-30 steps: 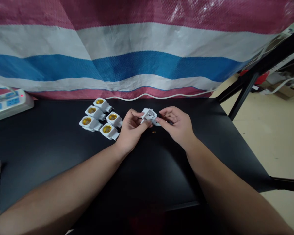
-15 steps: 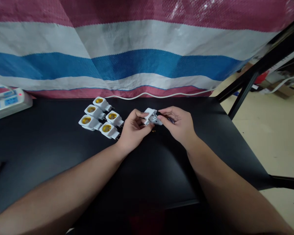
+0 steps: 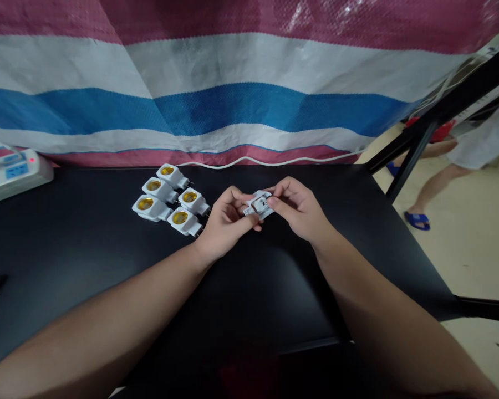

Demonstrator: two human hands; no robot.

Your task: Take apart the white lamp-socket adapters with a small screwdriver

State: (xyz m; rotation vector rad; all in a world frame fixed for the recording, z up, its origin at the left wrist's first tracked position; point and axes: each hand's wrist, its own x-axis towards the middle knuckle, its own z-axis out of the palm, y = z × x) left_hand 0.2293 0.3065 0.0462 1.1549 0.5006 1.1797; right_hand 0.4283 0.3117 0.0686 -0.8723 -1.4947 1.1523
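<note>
White housing (image 3: 258, 205) sits mid-frame, long axis looks roughly left-right, left hand (image 3: 224, 223) gripping its left end, right hand (image 3: 303, 211) pinching its right edge, equally near.

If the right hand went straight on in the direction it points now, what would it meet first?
Likely the white plastic housing held in the left hand; the right hand seems to touch it, though depth is unclear.

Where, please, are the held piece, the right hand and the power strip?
Held piece (image 3: 260, 204): head view, on its open face.
Right hand (image 3: 303, 214): head view, near its thumb's base.
Power strip (image 3: 21, 179): head view, on its white casing.
</note>
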